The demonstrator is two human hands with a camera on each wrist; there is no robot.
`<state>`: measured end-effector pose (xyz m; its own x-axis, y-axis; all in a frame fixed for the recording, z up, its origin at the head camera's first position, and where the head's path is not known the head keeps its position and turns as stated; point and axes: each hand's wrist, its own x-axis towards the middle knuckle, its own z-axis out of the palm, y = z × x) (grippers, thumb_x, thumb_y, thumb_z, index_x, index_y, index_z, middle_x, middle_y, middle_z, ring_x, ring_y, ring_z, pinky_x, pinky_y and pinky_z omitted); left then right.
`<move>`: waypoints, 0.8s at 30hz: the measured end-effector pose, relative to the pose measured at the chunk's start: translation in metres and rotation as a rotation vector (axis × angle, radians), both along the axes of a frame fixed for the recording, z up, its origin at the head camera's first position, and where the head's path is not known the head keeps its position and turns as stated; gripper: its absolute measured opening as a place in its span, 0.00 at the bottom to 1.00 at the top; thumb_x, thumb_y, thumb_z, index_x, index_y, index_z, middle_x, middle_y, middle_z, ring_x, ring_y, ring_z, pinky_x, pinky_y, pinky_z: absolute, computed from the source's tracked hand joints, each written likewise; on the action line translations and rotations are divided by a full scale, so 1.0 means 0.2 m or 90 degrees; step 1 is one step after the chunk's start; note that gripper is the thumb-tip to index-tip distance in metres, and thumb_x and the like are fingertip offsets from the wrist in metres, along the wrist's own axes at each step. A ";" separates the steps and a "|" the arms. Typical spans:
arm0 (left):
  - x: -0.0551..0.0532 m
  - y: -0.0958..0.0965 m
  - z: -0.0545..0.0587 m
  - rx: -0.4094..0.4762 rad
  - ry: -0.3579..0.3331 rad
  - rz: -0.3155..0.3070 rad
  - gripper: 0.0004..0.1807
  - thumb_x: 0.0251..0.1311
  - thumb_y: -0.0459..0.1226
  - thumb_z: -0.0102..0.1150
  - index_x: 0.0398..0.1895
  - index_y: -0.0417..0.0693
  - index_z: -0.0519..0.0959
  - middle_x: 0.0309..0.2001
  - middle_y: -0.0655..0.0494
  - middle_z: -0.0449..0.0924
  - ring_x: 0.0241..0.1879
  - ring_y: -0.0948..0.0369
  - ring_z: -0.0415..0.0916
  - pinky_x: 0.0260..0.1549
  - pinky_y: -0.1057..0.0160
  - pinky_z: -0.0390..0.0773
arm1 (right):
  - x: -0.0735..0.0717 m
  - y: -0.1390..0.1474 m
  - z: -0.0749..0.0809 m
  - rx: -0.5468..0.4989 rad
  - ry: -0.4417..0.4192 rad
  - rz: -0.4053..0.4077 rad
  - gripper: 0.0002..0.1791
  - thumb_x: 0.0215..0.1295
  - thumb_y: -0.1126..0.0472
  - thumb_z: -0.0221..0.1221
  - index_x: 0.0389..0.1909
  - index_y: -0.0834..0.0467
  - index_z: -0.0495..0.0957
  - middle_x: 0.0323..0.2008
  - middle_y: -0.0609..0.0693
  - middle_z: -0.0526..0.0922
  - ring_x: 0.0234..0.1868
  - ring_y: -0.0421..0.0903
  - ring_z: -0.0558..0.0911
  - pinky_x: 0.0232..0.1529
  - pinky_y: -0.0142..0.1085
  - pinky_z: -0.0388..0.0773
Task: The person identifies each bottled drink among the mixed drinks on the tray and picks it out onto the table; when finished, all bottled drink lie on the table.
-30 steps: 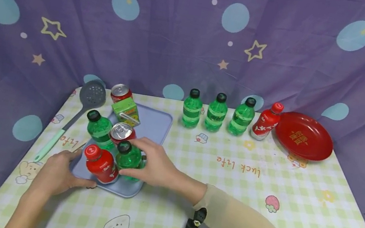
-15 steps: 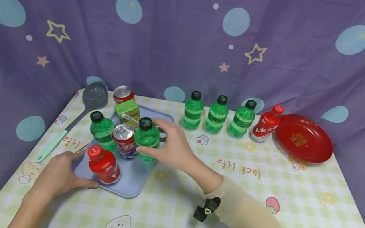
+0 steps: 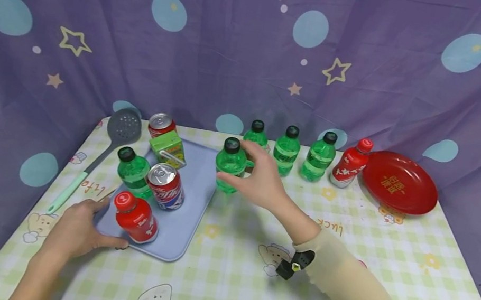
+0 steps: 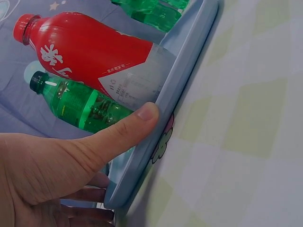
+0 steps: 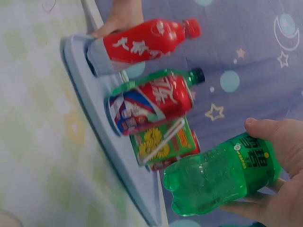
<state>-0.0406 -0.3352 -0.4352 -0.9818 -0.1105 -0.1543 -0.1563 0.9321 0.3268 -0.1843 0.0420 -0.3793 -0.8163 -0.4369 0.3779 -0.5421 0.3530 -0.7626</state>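
My right hand (image 3: 259, 180) grips a green soda bottle (image 3: 230, 161), held upright beyond the tray's right edge; in the right wrist view the bottle's base (image 5: 189, 187) hangs free beside the tray. My left hand (image 3: 74, 230) holds the near left corner of the blue-grey tray (image 3: 184, 223), its thumb (image 4: 128, 130) along the rim and its fingers round the corner. Standing on the tray are a red-capped bottle (image 3: 138, 220), another green bottle (image 3: 134, 173), a red soda can (image 3: 167, 193) and a green juice carton (image 3: 169, 144) with a straw. Behind the carton stands a second red can (image 3: 160, 122).
Along the back edge stand three green bottles (image 3: 285, 152), the leftmost partly behind my right hand, then a red bottle (image 3: 350, 164) and a red plate (image 3: 422, 190). A skimmer (image 3: 124, 127) with a mint handle lies left of the tray. A purple curtain (image 3: 215, 76) encloses the table.
My right hand has lifted the green bottle from the tray's near right part and carried it right and away, past the tray's edge. My left hand has stayed at the tray corner.
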 end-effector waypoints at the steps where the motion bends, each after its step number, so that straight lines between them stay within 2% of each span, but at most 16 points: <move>1: 0.00 0.00 0.00 0.000 0.001 0.000 0.73 0.31 0.66 0.87 0.74 0.25 0.67 0.65 0.18 0.73 0.64 0.26 0.71 0.64 0.27 0.74 | -0.01 0.02 0.00 0.000 -0.001 -0.005 0.41 0.59 0.54 0.79 0.72 0.59 0.75 0.68 0.58 0.80 0.65 0.55 0.83 0.61 0.47 0.87; 7: 0.00 0.00 0.00 0.001 -0.004 0.004 0.74 0.30 0.66 0.87 0.74 0.25 0.67 0.65 0.18 0.73 0.63 0.26 0.72 0.62 0.27 0.75 | -0.05 0.09 -0.04 0.007 0.005 -0.038 0.40 0.61 0.54 0.78 0.72 0.58 0.74 0.66 0.57 0.82 0.60 0.55 0.85 0.55 0.50 0.89; 12: 0.00 0.00 0.00 0.000 -0.007 0.003 0.73 0.31 0.66 0.87 0.74 0.25 0.67 0.65 0.18 0.73 0.64 0.26 0.71 0.62 0.27 0.75 | -0.08 0.13 -0.07 0.018 -0.012 -0.066 0.44 0.61 0.54 0.78 0.75 0.62 0.71 0.69 0.60 0.79 0.67 0.57 0.82 0.63 0.50 0.86; 14: 0.00 0.00 0.00 0.001 -0.010 0.004 0.73 0.32 0.66 0.87 0.75 0.25 0.66 0.65 0.18 0.73 0.64 0.26 0.71 0.63 0.27 0.75 | -0.08 0.15 -0.08 0.019 -0.024 -0.075 0.45 0.61 0.54 0.78 0.75 0.63 0.70 0.71 0.61 0.78 0.68 0.58 0.81 0.63 0.51 0.86; 20: -0.01 0.01 0.01 0.002 -0.025 0.009 0.73 0.33 0.64 0.87 0.75 0.25 0.66 0.66 0.18 0.72 0.65 0.26 0.70 0.64 0.27 0.74 | -0.10 0.17 -0.12 0.028 -0.037 -0.095 0.45 0.61 0.53 0.78 0.76 0.64 0.69 0.72 0.62 0.76 0.67 0.60 0.81 0.57 0.51 0.88; 24: 0.00 0.01 0.01 0.003 -0.019 0.007 0.72 0.32 0.65 0.87 0.74 0.25 0.67 0.66 0.19 0.72 0.65 0.26 0.70 0.64 0.26 0.74 | -0.12 0.17 -0.14 0.028 -0.043 -0.097 0.45 0.62 0.53 0.77 0.76 0.63 0.69 0.71 0.63 0.76 0.65 0.61 0.82 0.52 0.52 0.89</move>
<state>-0.0414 -0.3336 -0.4337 -0.9755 -0.1203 -0.1842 -0.1760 0.9290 0.3256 -0.2079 0.0764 -0.4075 -0.8972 -0.3205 0.3040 -0.4280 0.4608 -0.7775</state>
